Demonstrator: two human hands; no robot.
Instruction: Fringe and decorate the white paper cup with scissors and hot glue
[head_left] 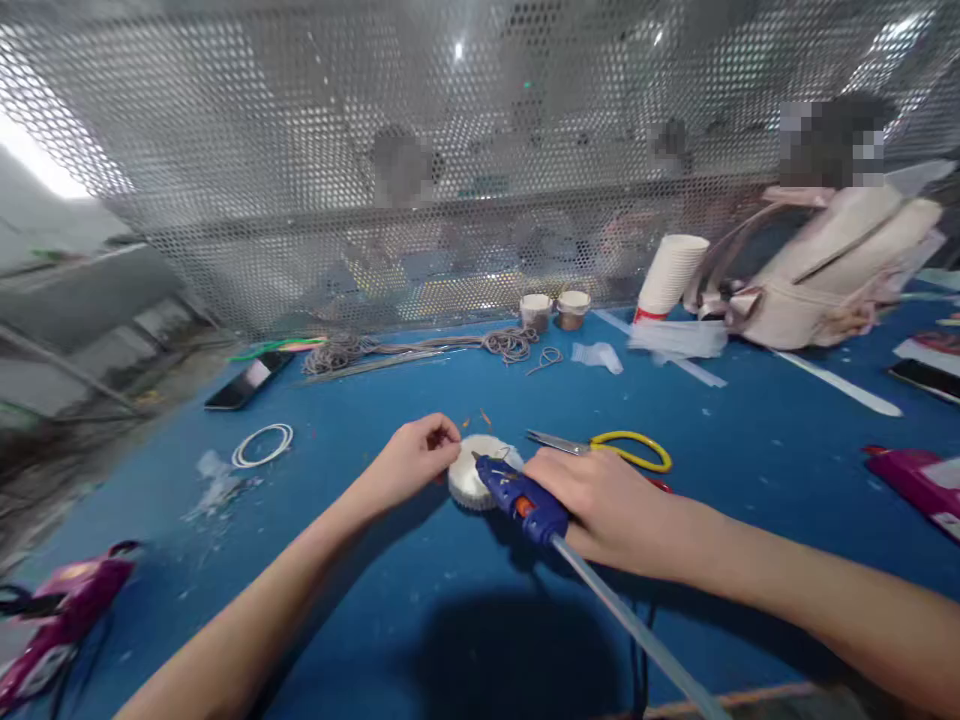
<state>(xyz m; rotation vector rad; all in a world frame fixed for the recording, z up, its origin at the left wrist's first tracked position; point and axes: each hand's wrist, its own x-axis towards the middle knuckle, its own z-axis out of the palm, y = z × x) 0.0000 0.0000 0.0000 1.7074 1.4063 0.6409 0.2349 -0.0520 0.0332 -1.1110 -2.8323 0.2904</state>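
The step in hand looks to be gluing: the right hand (607, 500) is wrapped around a blue glue gun (525, 500), and its nozzle (478, 458) points over the top of a round white piece (469, 487) with a ribbed side. That piece rests on the blue desk (390, 610) between the 2 hands, just to the right of the left hand's fingertips. The left hand (416, 455) has its fingers curled, with the thumb and index tips close together at the rim; whether they grip anything there I cannot tell. A clear glue stick (637, 632) runs out of the gun's back, below the right hand.

To my eye, the next move calls for a steady nozzle at the chosen spot, the piece kept still and the left fingertips clear of hot glue. The scissors (574, 446) lie just beyond the right hand, near its knuckles.

As for containers, 2 small cups (536, 312) (573, 310) stand well beyond both hands; what they hold is too small to tell. Farther to the right, beyond the right hand, leans a stack of paper cups (670, 275), nested 1 inside another. Past it sits a pale bag (795, 285), its contents hidden.
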